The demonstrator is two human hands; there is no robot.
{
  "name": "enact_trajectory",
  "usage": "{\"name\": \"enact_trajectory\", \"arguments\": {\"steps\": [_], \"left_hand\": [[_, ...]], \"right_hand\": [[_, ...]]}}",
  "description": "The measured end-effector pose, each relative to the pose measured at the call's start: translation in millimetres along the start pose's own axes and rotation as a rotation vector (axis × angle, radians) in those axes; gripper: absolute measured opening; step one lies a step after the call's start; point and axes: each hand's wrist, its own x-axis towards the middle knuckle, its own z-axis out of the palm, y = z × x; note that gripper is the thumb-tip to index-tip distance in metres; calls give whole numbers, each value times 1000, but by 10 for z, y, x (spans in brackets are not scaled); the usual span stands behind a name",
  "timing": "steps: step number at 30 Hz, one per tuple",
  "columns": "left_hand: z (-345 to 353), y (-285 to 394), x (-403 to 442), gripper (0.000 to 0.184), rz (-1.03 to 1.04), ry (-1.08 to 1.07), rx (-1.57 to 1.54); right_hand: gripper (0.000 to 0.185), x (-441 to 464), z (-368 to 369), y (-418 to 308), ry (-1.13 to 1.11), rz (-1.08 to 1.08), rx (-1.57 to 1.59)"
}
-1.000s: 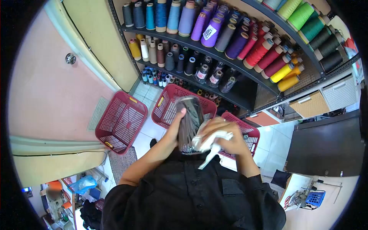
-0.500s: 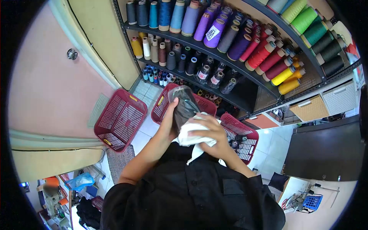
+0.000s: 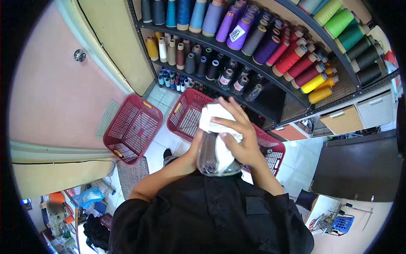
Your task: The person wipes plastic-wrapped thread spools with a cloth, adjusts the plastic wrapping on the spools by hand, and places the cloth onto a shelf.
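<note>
A dark thread cone in clear plastic wrap (image 3: 207, 157) is held close to my chest. My left hand (image 3: 195, 149) is closed around its left side, with the fingers mostly hidden behind it. In my right hand (image 3: 244, 142) is a white cloth (image 3: 210, 115), pressed over the cone's upper end and right side. Part of the cloth hangs down along the wrap. The right fingers curve over the cloth, pointing away from me.
Red plastic baskets stand on the tiled floor: one at left (image 3: 134, 98), one in the middle (image 3: 172, 122), and one at right (image 3: 277, 148), partly behind my arm. Beyond them, a black shelf (image 3: 270, 103) holds many-coloured thread cones. A pink door (image 3: 63, 97) is at left.
The wrapped cone has turned and come nearer my chest. My right hand and the cloth have moved up to its far end; the left hand has shifted lower along its side.
</note>
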Motion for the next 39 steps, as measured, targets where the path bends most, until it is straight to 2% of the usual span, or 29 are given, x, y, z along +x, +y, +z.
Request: {"name": "enact_trajectory", "arguments": {"steps": [3, 5, 6, 9, 10, 11, 13, 15, 16, 17, 19, 20, 22, 25, 27, 28, 30, 31, 32, 33, 35, 36, 37, 39], "left_hand": [[-159, 23, 84, 61, 26, -28, -69], [-78, 193, 18, 64, -21, -55, -178], [-61, 210, 45, 61, 26, 36, -168], [-84, 238, 127, 59, 61, -11, -165], [-235, 246, 188, 63, 12, -203, -177], [-248, 205, 182, 63, 10, -199, -178], [-68, 179, 130, 66, -10, -54, -117], [29, 118, 76, 66, 14, -38, 35], [3, 71, 74, 63, 24, -15, 27], [-11, 42, 59, 61, 35, 9, 18], [-107, 93, 108, 54, 12, -52, -141], [-152, 134, 116, 54, 14, -46, -123], [-170, 240, 138, 57, -1, -13, -167], [-117, 401, 150, 65, 6, 72, -19], [-176, 555, 65, 77, -146, -16, -43], [-129, 633, -16, 87, -128, -126, 20], [-59, 668, -34, 92, -88, -155, 46], [-5, 685, -39, 97, -46, -184, 70], [89, 664, -55, 93, -78, -58, 23], [70, 593, 7, 93, -78, -55, 22], [-87, 374, 192, 86, -203, -284, -396], [-100, 281, 231, 75, -162, -216, -235], [-141, 201, 281, 64, -159, -276, -221], [-124, 57, 259, 65, -152, -92, -71]], "right_hand": [[30, -106, 55, 31, -137, -85, -46], [29, -222, 75, -59, -146, -121, -71], [28, -307, 88, -37, -148, -160, -116], [14, -456, 92, 14, -16, -227, 42], [12, -432, 49, 25, 78, -247, 91], [14, -390, 2, 41, 176, -213, 120], [19, -238, -114, 123, 321, -192, 85], [24, -49, -91, 157, 313, -11, 152], [27, -22, -28, 208, 135, 50, 126], [30, 2, 75, 192, 92, -56, 15], [35, -95, 107, 118, -1, -56, -74], [36, -166, 151, 158, -26, -92, -57], [33, -287, 176, 94, -29, -68, -20], [27, -368, 111, 181, -16, -66, -12], [29, -392, 29, 352, 132, 117, 330], [33, -403, -39, 363, 265, 334, 508], [45, -367, -155, 333, 442, 457, 732], [51, -340, -196, 320, 484, 362, 780], [55, -348, -223, 316, 511, 360, 759], [56, -316, -251, 269, 480, 341, 788], [51, -200, -259, 230, 483, 251, 667], [42, -138, -247, 307, 506, 277, 648], [33, -65, -231, 322, 468, 258, 539], [28, 63, -135, 516, 305, 106, 159]]}}
